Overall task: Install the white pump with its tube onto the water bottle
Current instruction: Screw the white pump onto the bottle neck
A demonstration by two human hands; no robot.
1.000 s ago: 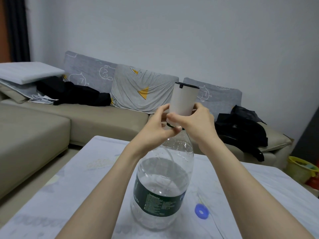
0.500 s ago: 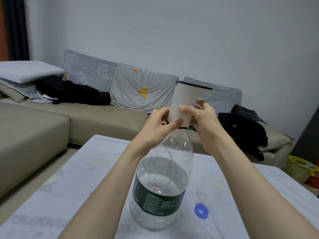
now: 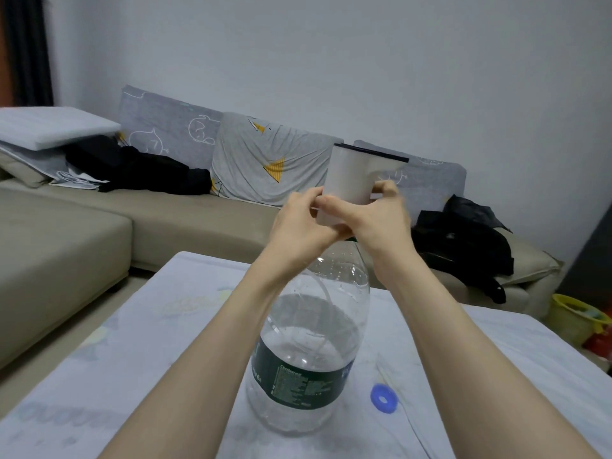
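Observation:
A large clear water bottle (image 3: 308, 352) with a dark green label stands on the table, about half full. The white cylindrical pump (image 3: 351, 175) with a black top rim sits on the bottle's mouth, tilted slightly right. Its clear tube (image 3: 326, 293) curves down inside the bottle into the water. My left hand (image 3: 298, 223) grips the pump's base from the left. My right hand (image 3: 374, 217) wraps the pump's lower part from the right. Both hands hide the bottle's neck.
A blue bottle cap (image 3: 383, 399) lies on the white-covered table (image 3: 132, 359), right of the bottle. A beige sofa (image 3: 66, 246) with grey cushions and black clothes runs behind and left. A yellow tub (image 3: 576, 318) stands on the floor at right.
The pump's black spout edge has swung out to the right. My right hand has shifted its hold around the pump's base, with the thumb now across the front. The bottle has stayed in place.

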